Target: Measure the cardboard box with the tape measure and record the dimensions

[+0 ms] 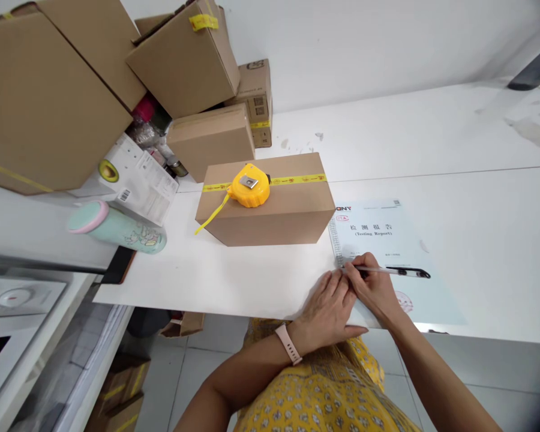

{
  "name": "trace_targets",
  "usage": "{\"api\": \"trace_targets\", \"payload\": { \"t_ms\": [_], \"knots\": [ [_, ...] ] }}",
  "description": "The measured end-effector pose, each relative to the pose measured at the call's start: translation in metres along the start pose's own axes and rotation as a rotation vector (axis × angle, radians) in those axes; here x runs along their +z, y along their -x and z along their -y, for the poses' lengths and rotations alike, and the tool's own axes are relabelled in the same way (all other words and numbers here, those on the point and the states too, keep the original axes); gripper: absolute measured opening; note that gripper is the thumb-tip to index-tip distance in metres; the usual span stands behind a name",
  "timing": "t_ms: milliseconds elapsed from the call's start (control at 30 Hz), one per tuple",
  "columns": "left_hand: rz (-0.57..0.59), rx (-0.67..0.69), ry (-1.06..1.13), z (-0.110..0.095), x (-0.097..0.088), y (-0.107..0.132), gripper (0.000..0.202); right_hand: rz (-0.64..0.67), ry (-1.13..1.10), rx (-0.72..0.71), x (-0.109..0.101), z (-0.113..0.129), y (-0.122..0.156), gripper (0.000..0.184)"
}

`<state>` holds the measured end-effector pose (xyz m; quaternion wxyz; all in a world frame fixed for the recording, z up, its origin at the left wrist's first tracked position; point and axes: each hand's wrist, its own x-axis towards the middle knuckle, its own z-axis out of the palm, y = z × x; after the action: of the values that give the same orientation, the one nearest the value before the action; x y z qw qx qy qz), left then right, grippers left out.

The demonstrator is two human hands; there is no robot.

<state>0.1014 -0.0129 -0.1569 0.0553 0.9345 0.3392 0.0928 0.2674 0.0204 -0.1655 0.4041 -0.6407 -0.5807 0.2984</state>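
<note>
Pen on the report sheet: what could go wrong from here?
The sheet lies at the table edge and might slide while the right hand writes with the pen; the left hand rests only by its corner. The tape measure sits loose on the box and could fall if bumped.

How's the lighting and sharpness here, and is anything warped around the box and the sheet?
Head view: bright, even light, only a soft shadow at the foot of the cardboard box; wide-angle warp curves the table edges and leans the stacked boxes; faint sheen on the printed sheet; right hand, pen and tape measure sharp, lower-left corner blurry.
</note>
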Motion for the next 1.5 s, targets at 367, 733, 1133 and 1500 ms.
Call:
{"api": "trace_targets", "payload": {
  "t_ms": [367,733,1133,1500],
  "knots": [
    [0.015,-0.006,0.008,0.0,-0.002,0.0,0.095,-0.019,-0.011,-0.021,-0.001,0.0,-0.001,0.034],
    [0.036,-0.014,0.055,0.0,-0.002,-0.001,0.093,-0.05,-0.053,0.023,0.001,-0.008,0.0,0.031],
    [0.023,-0.002,0.028,0.0,-0.004,0.0,0.092,-0.032,-0.063,0.013,0.0,-0.005,0.0,0.031],
    [0.037,-0.006,0.037,0.0,-0.005,-0.001,0.093,-0.051,-0.037,0.027,0.0,-0.005,-0.001,0.027]
  ]
}}
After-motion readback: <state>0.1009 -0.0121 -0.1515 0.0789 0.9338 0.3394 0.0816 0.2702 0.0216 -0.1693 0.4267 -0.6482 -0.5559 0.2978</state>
